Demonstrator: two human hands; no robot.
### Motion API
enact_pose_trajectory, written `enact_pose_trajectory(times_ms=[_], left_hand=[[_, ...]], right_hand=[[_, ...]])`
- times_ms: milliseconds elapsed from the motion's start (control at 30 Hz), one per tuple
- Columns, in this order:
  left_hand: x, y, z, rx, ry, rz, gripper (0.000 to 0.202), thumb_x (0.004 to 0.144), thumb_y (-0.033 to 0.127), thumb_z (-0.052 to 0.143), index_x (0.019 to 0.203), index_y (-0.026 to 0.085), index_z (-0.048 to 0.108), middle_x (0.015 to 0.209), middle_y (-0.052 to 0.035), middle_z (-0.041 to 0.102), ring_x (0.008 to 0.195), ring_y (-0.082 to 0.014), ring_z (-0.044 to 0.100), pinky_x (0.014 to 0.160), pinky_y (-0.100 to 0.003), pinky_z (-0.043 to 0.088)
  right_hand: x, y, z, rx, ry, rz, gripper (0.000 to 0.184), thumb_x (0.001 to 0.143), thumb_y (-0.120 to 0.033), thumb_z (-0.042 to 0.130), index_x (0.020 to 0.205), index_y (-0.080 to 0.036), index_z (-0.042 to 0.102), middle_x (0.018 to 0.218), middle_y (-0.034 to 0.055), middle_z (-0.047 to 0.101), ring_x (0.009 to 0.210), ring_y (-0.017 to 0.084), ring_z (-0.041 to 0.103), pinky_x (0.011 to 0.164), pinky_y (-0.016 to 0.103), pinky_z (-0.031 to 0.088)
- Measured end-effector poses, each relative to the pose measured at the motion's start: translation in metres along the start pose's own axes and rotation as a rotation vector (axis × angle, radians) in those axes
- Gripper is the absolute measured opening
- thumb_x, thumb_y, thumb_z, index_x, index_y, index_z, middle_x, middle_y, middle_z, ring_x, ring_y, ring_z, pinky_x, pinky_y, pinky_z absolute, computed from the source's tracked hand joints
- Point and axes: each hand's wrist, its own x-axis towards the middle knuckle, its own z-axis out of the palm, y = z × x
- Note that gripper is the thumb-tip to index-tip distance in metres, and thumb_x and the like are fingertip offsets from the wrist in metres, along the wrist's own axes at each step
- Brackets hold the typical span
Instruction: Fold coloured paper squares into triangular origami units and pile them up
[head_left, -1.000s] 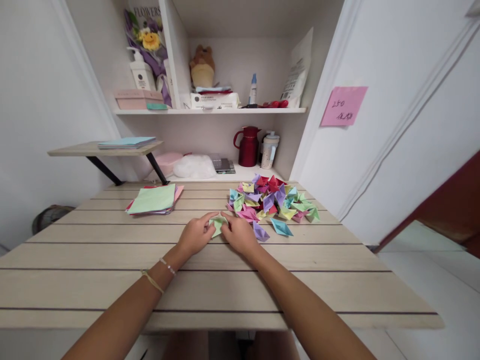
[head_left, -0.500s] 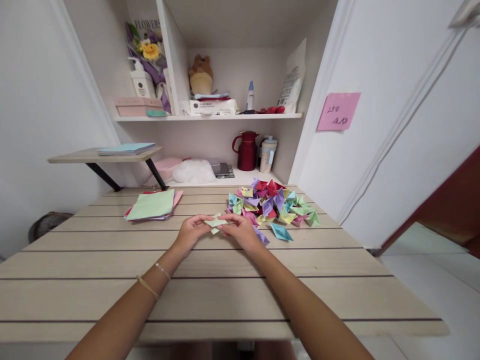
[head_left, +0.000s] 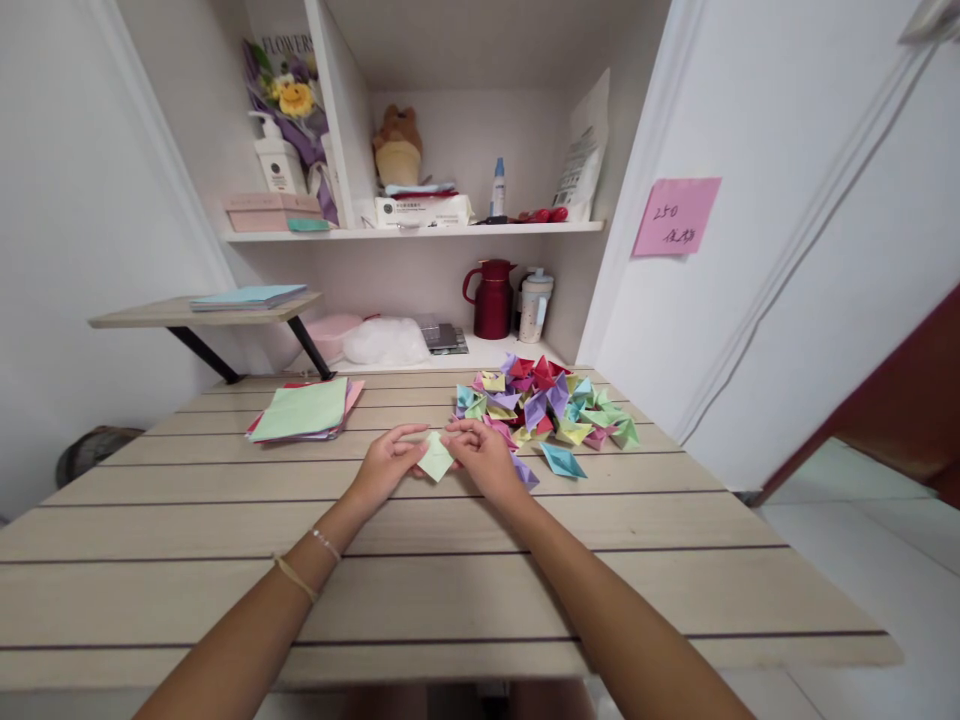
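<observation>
Left hand (head_left: pixel 385 466) and right hand (head_left: pixel 486 462) meet over the middle of the pale wooden slatted bench (head_left: pixel 225 530), both on a small pale green folded paper piece (head_left: pixel 436 459). The piece sits between the two hands, low over the bench; whether it touches the wood cannot be told. Left grip: thumb and fingertips closed on the piece's left edge. Right grip: fingers curled and closed on its right edge. Both forearms run in from the near edge, and the left wrist carries two thin bracelets (head_left: pixel 311 562). Just beside the right hand lies a single purple folded paper shape (head_left: pixel 524 471), with a single teal folded paper shape (head_left: pixel 563 460) near it. Beyond these, at the far right of the bench, is a heap of folded paper shapes (head_left: pixel 544 402) in purple, red, green, yellow, pink and blue. A stack of flat coloured paper sheets (head_left: pixel 304 410) – green on top – lies beyond the left hand, well apart from it. On the shelf behind the bench stand a dark red jug (head_left: pixel 493 298) and a white lidded cup (head_left: pixel 535 304), side by side. A pink handwritten note (head_left: pixel 675 215) is stuck to the white wall at right
</observation>
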Motion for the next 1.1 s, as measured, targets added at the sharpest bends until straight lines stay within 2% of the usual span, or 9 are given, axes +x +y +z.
enact_pose_trajectory(times_ms=[133,267,367,433,600,767,933,1100], left_hand=[[0.000,-0.002,0.001,-0.007,-0.047,-0.044,0.046,0.066,0.035,0.072,0.103,0.009,0.060,0.070,-0.0076,0.070,0.061,-0.0160,0.064,0.055,-0.024,0.048],[0.000,-0.002,0.000,-0.083,-0.003,-0.038,0.041,0.066,0.036,0.071,0.095,0.012,0.057,0.071,-0.0065,0.069,0.062,-0.0173,0.065,0.059,-0.027,0.051],[-0.001,0.000,0.000,-0.108,0.034,-0.038,0.045,0.066,0.037,0.071,0.100,0.014,0.051,0.067,-0.0034,0.068,0.056,-0.0162,0.064,0.058,-0.029,0.052],[-0.001,0.001,0.000,-0.102,0.059,-0.023,0.048,0.066,0.037,0.070,0.104,0.016,0.049,0.065,-0.0014,0.067,0.053,-0.0159,0.063,0.056,-0.029,0.052],[-0.002,0.004,0.001,-0.082,0.020,-0.009,0.037,0.066,0.037,0.070,0.092,0.014,0.059,0.070,-0.0032,0.067,0.057,-0.0147,0.062,0.058,-0.028,0.051],[-0.003,0.004,0.002,0.025,-0.012,0.005,0.037,0.060,0.031,0.075,0.092,0.014,0.067,0.079,-0.0047,0.068,0.060,-0.0112,0.058,0.060,-0.024,0.045],[-0.001,0.000,-0.001,0.211,-0.026,0.076,0.026,0.070,0.039,0.066,0.074,0.014,0.070,0.053,0.0005,0.058,0.051,-0.0102,0.049,0.052,-0.021,0.038],[0.001,0.000,-0.003,0.209,0.002,0.115,0.027,0.070,0.040,0.065,0.063,0.014,0.067,0.057,-0.0022,0.061,0.050,-0.0105,0.050,0.051,-0.022,0.040]], right_hand=[[0.000,0.000,0.000,-0.049,-0.041,-0.005,0.029,0.069,-0.038,0.067,0.086,-0.015,0.064,0.066,0.0022,0.062,0.058,0.013,0.057,0.054,0.024,0.046],[-0.002,0.000,0.001,-0.120,-0.066,0.028,0.050,0.063,-0.035,0.073,0.106,-0.016,0.058,0.070,0.0002,0.060,0.054,0.010,0.051,0.050,0.021,0.040],[-0.005,-0.004,0.002,-0.202,-0.109,-0.004,0.062,0.060,-0.030,0.075,0.117,-0.019,0.053,0.071,-0.0024,0.057,0.050,0.007,0.045,0.047,0.019,0.035],[-0.007,-0.007,0.002,-0.266,-0.140,-0.051,0.062,0.062,-0.028,0.074,0.120,-0.021,0.054,0.069,-0.0039,0.055,0.050,0.007,0.042,0.047,0.019,0.032],[-0.007,-0.013,0.002,-0.400,-0.174,-0.087,0.037,0.068,-0.029,0.069,0.103,-0.019,0.067,0.053,-0.0060,0.046,0.049,0.008,0.038,0.047,0.020,0.030],[-0.003,-0.010,-0.001,-0.493,-0.069,-0.172,0.034,0.071,-0.030,0.067,0.103,-0.017,0.067,0.062,-0.0017,0.056,0.055,0.011,0.046,0.055,0.023,0.037],[-0.002,-0.009,-0.002,-0.525,-0.049,-0.182,0.023,0.071,-0.033,0.066,0.087,-0.017,0.068,0.060,-0.0005,0.058,0.054,0.012,0.048,0.052,0.023,0.037],[-0.001,-0.006,-0.002,-0.370,-0.021,-0.080,0.024,0.072,-0.039,0.063,0.079,-0.016,0.063,0.056,-0.0018,0.056,0.048,0.010,0.047,0.046,0.021,0.035]])
